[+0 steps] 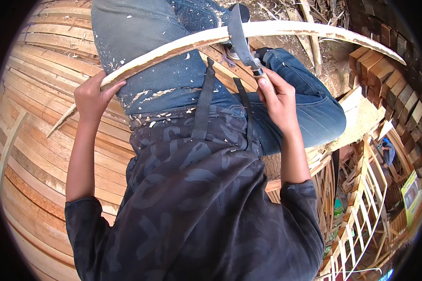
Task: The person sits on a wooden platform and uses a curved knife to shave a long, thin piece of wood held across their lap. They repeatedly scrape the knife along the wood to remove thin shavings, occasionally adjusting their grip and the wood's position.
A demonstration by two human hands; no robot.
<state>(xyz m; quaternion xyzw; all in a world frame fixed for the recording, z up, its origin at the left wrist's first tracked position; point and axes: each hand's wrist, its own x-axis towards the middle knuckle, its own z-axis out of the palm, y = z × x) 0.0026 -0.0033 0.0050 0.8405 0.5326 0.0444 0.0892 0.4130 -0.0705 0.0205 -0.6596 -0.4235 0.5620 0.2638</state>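
Observation:
A long, pale strip of wood with a brown edge lies across my lap, looking bowed and tapering to points at both ends. Near its left end, my left hand is closed round it, thumb along the lower edge. My right hand grips the handle of a knife with a broad, curved dark blade. The blade crosses the strip a little right of its middle; whether it cuts into the wood I cannot tell. Wood shavings are scattered on my jeans and dark shirt.
Sawn planks lie in rows on the left. Stacked wood pieces rise at the far right. A pale slatted wooden frame and a yellowish sign are at the lower right. Shavings and offcuts litter the ground ahead.

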